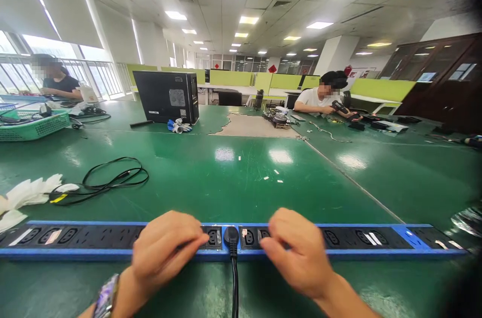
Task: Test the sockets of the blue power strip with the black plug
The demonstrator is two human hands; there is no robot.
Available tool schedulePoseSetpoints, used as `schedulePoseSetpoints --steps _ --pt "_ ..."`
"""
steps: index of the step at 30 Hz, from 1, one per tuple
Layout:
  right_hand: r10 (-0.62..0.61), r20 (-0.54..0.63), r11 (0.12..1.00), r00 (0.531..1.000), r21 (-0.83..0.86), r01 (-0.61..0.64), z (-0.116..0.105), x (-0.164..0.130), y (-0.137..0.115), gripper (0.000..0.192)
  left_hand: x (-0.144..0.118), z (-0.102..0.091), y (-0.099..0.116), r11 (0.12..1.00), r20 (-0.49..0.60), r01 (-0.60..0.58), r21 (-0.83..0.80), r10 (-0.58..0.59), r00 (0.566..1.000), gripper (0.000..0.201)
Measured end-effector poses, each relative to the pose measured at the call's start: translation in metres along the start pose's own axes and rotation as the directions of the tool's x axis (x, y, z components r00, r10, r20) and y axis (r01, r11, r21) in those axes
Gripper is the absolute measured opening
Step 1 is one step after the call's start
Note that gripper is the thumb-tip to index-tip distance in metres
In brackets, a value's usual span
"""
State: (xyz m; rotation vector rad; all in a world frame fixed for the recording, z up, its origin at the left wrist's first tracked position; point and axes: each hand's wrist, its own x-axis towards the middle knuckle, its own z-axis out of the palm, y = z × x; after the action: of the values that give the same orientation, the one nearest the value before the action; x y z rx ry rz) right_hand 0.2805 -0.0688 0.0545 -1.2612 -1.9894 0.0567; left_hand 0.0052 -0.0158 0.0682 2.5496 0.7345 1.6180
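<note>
A long power strip (341, 256) with a blue frame and black sockets lies across the table in front of me. A black plug (231, 235) sits in its middle, and its cord (235, 285) runs down toward me. My left hand (165, 247) is over the strip just left of the plug, fingers curled and thumb against them; I see nothing held. On the plug's other side, my right hand (297, 250) is also curled closed, with no object showing. Whether either hand touches the strip, I cannot tell. Small white stickers mark several sockets.
A black cable (113, 182) lies coiled at left beside white gloves (32, 195). Farther back are a black computer case (161, 97), blue-and-white gloves (179, 126) and a green basket (41, 129). One person (320, 97) handles a device at right; another (60, 80) sits far left.
</note>
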Motion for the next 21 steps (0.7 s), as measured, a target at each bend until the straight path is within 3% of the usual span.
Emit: schedulePoseSetpoints --steps 3,5,8,10,12,15,18,21 --pt "-0.049 0.117 0.994 0.992 0.100 0.037 0.022 0.016 0.007 0.021 0.000 0.033 -0.020 0.997 0.040 -0.016 -0.069 0.019 0.999 0.009" --pt "-0.044 0.220 0.990 0.974 0.137 0.013 0.032 0.012 0.009 0.037 -0.008 0.048 -0.026 0.995 0.069 -0.011 -0.103 0.018 0.997 0.008" --pt "-0.028 0.338 0.994 0.941 0.110 -0.011 0.043 0.001 0.011 0.062 -0.021 0.054 -0.031 0.991 0.091 0.066 -0.121 -0.055 0.994 0.011" --pt "0.009 0.345 0.998 0.938 0.059 -0.031 0.051 -0.003 0.013 0.069 -0.025 0.053 -0.032 0.974 0.125 0.181 -0.132 -0.165 0.978 0.014" --pt "0.034 0.310 0.999 0.950 0.011 -0.040 0.058 -0.004 0.013 0.064 -0.023 0.051 -0.034 0.928 0.163 0.344 -0.141 -0.321 0.933 0.017" --pt "-0.011 0.235 1.000 0.972 -0.024 0.017 0.065 -0.002 0.013 0.048 -0.017 0.047 -0.039 0.804 0.222 0.568 -0.176 -0.530 0.818 0.020" --pt "-0.057 0.173 0.997 0.983 -0.044 0.066 0.066 0.000 0.012 0.039 -0.013 0.046 -0.043 0.677 0.270 0.699 -0.229 -0.646 0.714 0.024" --pt "-0.074 0.136 0.994 0.988 -0.065 0.084 0.066 0.000 0.011 0.035 -0.013 0.045 -0.047 0.585 0.294 0.768 -0.260 -0.709 0.640 0.028"
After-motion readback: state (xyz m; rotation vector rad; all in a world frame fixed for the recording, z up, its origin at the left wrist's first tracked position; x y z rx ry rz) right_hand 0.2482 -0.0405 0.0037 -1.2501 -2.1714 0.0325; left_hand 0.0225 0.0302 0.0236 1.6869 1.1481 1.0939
